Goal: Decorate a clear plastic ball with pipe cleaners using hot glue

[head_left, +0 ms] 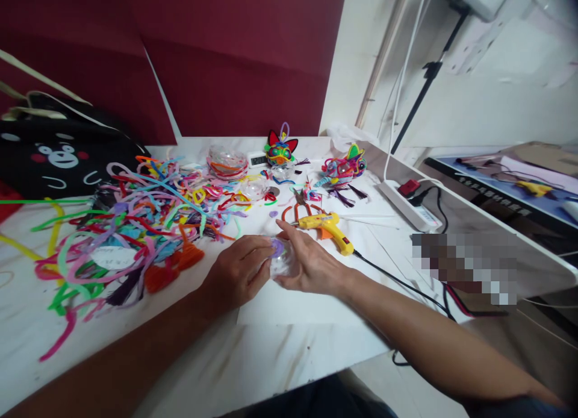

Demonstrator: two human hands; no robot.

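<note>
Both my hands meet at the middle of the white table [280,340]. My left hand [237,270] and my right hand [309,261] are closed round a small clear plastic ball [282,262] with a purple coiled pipe cleaner [277,246] on top of it. The fingers of both hands pinch the ball from either side. Just beyond my right hand lies a yellow glue gun [327,227], its black cord running off to the right.
A big heap of coloured pipe cleaners [135,225] covers the table's left half. Red-handled scissors [298,207], clear bowls [226,161] and two finished pipe-cleaner figures [280,148] [345,165] stand at the back. A black bear-face bag [63,156] is far left, a power strip [409,204] at right.
</note>
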